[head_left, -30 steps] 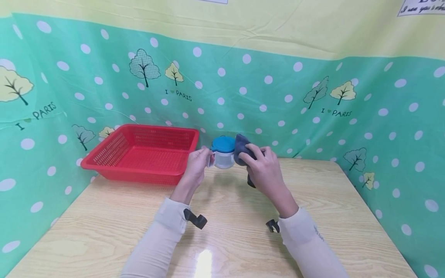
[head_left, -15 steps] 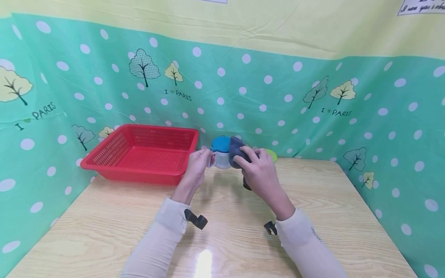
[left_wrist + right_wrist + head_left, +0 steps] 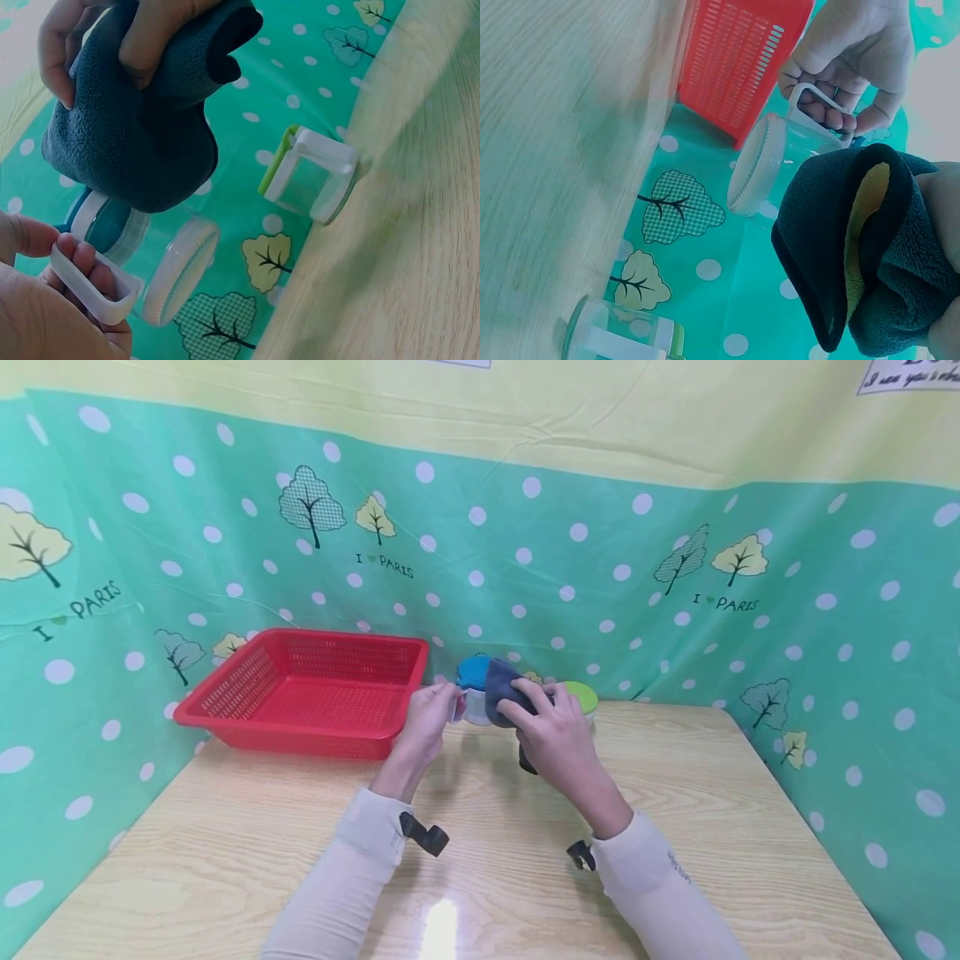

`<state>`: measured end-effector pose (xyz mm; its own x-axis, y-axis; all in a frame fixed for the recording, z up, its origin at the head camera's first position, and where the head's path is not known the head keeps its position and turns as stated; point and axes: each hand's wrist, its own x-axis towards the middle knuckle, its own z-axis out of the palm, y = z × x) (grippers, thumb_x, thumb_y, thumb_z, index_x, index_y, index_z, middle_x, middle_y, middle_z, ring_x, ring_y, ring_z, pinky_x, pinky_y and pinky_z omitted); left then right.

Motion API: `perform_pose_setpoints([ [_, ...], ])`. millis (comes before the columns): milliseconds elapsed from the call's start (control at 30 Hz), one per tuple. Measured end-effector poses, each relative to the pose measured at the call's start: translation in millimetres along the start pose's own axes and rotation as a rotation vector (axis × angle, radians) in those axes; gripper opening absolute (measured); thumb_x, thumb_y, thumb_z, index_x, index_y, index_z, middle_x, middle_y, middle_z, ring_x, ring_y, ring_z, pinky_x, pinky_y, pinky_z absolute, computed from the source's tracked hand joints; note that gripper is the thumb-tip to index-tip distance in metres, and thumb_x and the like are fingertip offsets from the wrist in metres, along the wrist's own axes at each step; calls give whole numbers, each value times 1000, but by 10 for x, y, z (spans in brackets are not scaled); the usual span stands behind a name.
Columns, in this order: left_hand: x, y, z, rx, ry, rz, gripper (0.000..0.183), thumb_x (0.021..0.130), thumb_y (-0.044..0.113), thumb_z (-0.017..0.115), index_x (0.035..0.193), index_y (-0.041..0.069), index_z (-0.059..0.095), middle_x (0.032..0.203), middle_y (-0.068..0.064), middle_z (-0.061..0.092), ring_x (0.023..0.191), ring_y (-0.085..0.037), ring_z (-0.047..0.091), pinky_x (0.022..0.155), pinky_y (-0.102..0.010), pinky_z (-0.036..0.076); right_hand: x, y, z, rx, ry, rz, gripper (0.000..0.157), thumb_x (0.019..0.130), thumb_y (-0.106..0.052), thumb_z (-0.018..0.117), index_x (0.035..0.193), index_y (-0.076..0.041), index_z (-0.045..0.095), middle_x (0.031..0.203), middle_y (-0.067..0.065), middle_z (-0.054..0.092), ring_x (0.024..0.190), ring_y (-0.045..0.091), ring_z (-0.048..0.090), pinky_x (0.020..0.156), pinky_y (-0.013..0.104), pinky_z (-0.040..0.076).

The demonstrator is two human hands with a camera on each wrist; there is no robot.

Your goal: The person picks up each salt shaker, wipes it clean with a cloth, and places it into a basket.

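My left hand (image 3: pixel 426 722) grips the white handle (image 3: pixel 94 292) of a clear jar (image 3: pixel 477 706) with a blue lid (image 3: pixel 472 672). Both wrist views show the jar's base apart from the table, so it is held up. In my right hand (image 3: pixel 558 731) is a bunched dark grey-blue cloth (image 3: pixel 500 689), pinched between thumb and fingers. The cloth lies across the jar's right side and hides part of lid and wall. Behind the right hand, a second clear jar (image 3: pixel 306 180) with a green lid (image 3: pixel 581 696) stands upright on the table.
A red perforated plastic basket (image 3: pixel 315 739) stands at the back left of the wooden table (image 3: pixel 495 877), close to my left hand. A green dotted curtain (image 3: pixel 480 535) with printed trees hangs behind and at both sides.
My right hand has moved left with the cloth, covering more of the blue-lidded jar. The green-lidded jar has come into view behind it. My left hand has barely moved.
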<state>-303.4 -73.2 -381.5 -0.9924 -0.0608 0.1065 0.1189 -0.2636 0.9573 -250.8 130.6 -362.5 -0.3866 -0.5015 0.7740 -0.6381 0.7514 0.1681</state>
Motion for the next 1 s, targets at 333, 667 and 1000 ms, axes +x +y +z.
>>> perform_pose_setpoints([
  [333, -7, 0, 16, 14, 1, -2, 29, 92, 5, 56, 64, 0, 62, 71, -7, 55, 107, -24, 48, 88, -38, 40, -4, 2, -5, 25, 5, -4, 34, 83, 1, 75, 110, -18, 68, 126, 15, 63, 92, 41, 57, 74, 52, 51],
  [667, -4, 74, 0, -27, 25, 19, 29, 90, 3, 54, 63, 4, 63, 73, -5, 55, 108, -21, 53, 102, -39, 37, 0, 67, -13, 45, 16, 8, 33, 83, 3, 72, 109, -17, 70, 125, 16, 63, 92, 41, 59, 74, 53, 53],
  [1000, 7, 116, -63, -83, 14, 13, 31, 92, 5, 54, 62, 7, 62, 65, -3, 55, 69, -17, 53, 74, -29, 44, -37, 166, 8, 112, 3, 69, 38, 82, 5, 72, 114, -16, 69, 128, 18, 61, 89, 41, 57, 74, 50, 53],
])
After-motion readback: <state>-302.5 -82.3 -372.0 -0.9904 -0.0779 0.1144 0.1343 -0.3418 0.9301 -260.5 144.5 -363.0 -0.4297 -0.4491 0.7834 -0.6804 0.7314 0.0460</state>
